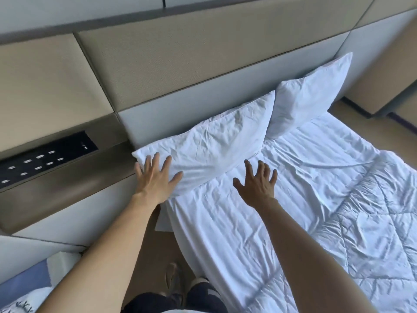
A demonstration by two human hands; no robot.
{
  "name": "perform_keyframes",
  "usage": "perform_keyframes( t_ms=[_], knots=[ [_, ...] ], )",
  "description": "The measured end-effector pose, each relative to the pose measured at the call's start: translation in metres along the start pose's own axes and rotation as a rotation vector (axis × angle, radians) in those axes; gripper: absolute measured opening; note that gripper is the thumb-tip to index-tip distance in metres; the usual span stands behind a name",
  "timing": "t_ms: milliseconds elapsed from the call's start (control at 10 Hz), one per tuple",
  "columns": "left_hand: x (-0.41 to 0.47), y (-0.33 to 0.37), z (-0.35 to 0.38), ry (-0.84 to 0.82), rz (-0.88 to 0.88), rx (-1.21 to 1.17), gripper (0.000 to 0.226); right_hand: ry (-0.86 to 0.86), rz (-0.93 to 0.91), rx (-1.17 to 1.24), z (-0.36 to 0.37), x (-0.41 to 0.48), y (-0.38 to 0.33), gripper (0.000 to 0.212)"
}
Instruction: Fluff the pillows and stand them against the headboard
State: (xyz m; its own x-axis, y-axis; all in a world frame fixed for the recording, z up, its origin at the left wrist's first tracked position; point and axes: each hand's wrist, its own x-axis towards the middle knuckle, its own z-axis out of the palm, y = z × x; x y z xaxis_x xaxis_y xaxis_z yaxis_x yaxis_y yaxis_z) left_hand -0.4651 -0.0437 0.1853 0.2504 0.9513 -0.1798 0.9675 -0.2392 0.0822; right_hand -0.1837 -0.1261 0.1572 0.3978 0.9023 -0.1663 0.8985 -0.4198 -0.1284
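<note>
Likely settling near pillow (214, 136) on headboard (203, 98). Left hand (158, 179) splayed on its 8 o'clock corner; right hand (257, 185) splayed, empty, 5 o'clock. Next: prop upright.

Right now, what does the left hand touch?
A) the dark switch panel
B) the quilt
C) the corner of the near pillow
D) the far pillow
C: the left hand lies with straight, spread fingers on the corner of the near pillow.
</note>
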Motion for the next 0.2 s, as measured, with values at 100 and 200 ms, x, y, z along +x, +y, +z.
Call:
perform_keyframes(
  t_ms=[100, 200],
  knots=[
    [0.065, 0.004, -0.011, 0.031, 0.014, -0.008, 0.069, 0.022, -0.013, -0.019, -0.017, 0.061, 0.007, 0.078],
    [0.123, 0.006, -0.016, -0.027, 0.015, 0.048, 0.064, 0.002, -0.039, -0.102, -0.034, 0.130, 0.013, 0.079]
  ],
)
